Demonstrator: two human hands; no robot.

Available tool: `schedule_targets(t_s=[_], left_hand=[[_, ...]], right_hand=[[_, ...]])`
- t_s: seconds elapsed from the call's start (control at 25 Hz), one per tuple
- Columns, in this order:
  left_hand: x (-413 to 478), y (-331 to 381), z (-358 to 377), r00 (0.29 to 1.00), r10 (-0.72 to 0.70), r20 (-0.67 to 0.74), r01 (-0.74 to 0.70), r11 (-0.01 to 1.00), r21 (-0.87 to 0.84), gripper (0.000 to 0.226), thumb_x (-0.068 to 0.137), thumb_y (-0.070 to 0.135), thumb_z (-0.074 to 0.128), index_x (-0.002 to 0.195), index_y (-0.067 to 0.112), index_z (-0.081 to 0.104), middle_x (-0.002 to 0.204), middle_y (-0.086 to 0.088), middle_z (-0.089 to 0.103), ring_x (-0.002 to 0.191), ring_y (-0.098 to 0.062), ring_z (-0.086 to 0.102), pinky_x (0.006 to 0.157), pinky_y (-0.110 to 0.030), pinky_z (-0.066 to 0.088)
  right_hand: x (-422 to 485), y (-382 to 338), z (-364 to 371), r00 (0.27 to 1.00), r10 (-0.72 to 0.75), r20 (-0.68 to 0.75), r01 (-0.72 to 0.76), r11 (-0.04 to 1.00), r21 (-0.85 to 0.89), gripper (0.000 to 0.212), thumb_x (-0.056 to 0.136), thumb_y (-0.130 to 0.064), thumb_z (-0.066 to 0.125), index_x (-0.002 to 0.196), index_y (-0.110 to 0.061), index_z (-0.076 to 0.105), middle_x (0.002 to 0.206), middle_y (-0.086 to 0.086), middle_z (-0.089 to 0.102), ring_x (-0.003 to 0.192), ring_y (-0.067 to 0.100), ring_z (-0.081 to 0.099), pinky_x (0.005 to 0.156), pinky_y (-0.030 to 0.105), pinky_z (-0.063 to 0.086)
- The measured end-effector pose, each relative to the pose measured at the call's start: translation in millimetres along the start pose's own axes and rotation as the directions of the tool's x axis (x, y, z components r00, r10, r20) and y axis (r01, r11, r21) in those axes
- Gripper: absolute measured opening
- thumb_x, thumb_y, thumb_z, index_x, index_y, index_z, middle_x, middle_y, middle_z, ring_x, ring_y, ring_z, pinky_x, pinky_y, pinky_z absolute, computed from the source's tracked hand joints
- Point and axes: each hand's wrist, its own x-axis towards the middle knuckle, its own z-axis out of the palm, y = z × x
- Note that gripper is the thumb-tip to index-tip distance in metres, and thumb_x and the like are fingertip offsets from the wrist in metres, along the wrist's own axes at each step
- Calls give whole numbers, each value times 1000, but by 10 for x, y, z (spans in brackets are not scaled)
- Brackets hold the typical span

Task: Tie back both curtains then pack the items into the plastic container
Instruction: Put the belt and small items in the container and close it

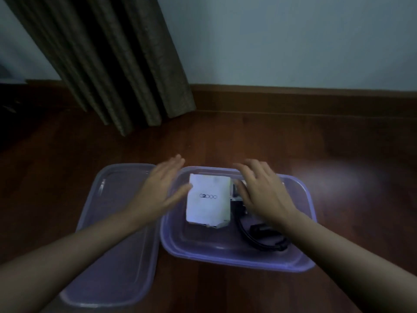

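Sitting on floor: tub (pixel 225 256), open, lid (pixel 108 233) flat just left of it
Inside tub: white box (pixel 208 199) left-centre, black cable (pixel 261 238) coiled at right
Left hand (pixel 162 188): open, fingers spread, over tub's left rim, holding nothing
Right hand (pixel 261 188): open, palm down over tub's right part, empty
Behind: curtain (pixel 112 64) hanging to floor (pixel 293 143), wall (pixel 293 41)
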Motion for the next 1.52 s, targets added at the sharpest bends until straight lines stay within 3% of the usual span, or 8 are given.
schedule_targets(t_s=[0.24,0.4,0.48,0.6,0.88,1.08,1.28,1.52], left_hand=[[-482,-1101,-356,812,-525,-256,543,840,0,39,94,27,52,120,-1,57,118,-25,61,109,-40,57,92,-41,43],[-1010,-1516,-276,601,-780,-177,799,589,119,45,93,35,48,110,-7,53,113,-31,54,104,-45,52,90,-46,42],[-1148,-1523,-161,535,-836,-126,842,513,168,52,94,41,45,115,-6,50,123,-29,46,111,-43,46,97,-44,36],[-1229,-1540,0,588,-794,-152,809,572,137,49,92,41,51,112,-4,52,119,-25,48,110,-41,46,95,-43,37],[-1231,-1473,-110,401,-877,-265,902,428,-52,38,96,35,44,114,2,43,111,-27,58,106,-44,54,83,-48,44],[-1452,-1366,-453,523,-778,-348,801,588,-110,33,96,31,45,116,5,43,98,-30,65,89,-50,62,71,-46,49],[-1412,-1527,-890,721,-658,-217,666,745,-44,33,97,28,44,120,4,44,81,-12,64,56,-13,54,50,-25,35],[-763,-1443,-992,902,-421,-93,425,904,35,38,96,33,41,125,9,44,71,0,55,57,-9,53,49,-22,36]], right_hand=[[606,-1542,414,894,-406,192,356,901,247,59,91,-40,39,132,1,46,137,26,47,125,38,48,103,42,40],[718,-2068,838,767,-285,575,210,958,195,75,95,-44,40,148,-2,7,157,21,-2,145,36,0,117,45,9],[662,-2132,1068,707,-236,666,191,971,142,78,95,-46,39,148,-1,3,156,22,-6,145,37,-5,117,46,6],[523,-2209,1301,652,-223,724,194,973,125,87,93,-50,41,147,-1,-8,154,23,-18,143,39,-14,117,48,3],[578,-2249,1355,761,-297,577,144,944,295,93,84,-71,29,149,-11,1,158,15,-4,146,32,0,116,49,10],[1251,-2225,1200,970,-118,211,50,951,305,93,80,-75,23,149,-13,11,156,18,14,144,32,13,116,46,11],[1446,-2124,894,981,-135,136,104,971,217,71,90,-63,31,145,-21,24,133,13,45,119,32,45,91,41,39],[1364,-1532,444,973,136,188,-192,927,322,51,93,-58,30,122,-19,44,116,14,56,102,40,55,71,39,35]])
